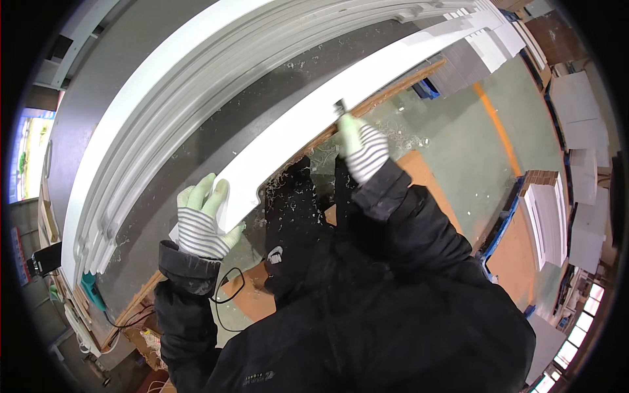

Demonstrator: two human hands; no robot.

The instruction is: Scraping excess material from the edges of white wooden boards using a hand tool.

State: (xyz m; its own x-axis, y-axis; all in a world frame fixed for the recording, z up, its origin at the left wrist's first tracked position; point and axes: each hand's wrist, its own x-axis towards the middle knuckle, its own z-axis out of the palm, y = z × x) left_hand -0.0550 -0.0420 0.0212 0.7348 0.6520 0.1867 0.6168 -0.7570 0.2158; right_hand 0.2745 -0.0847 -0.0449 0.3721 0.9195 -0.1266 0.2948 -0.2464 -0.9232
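1. We stand at a dark workbench [219, 119] with a rough wooden edge; pale shavings [308, 56] are scattered on its surface.
2. Along the far side of it we see stacked white mouldings [196, 73], and a teal power tool [93, 293] near the left end.
3. Behind us spreads a green floor [452, 144] with an orange line [499, 124]; white boards [545, 219] are stacked at the right.
4. The long white panel [308, 121] lies along the bench's near edge, running away up to the right.
5. Our gloved left hand [202, 219] lies over its near end, fingers slightly apart; we cannot tell whether it grips.
6. Our gloved right hand [360, 145] is closed around a small dark-tipped tool [339, 107] at the panel's near edge.
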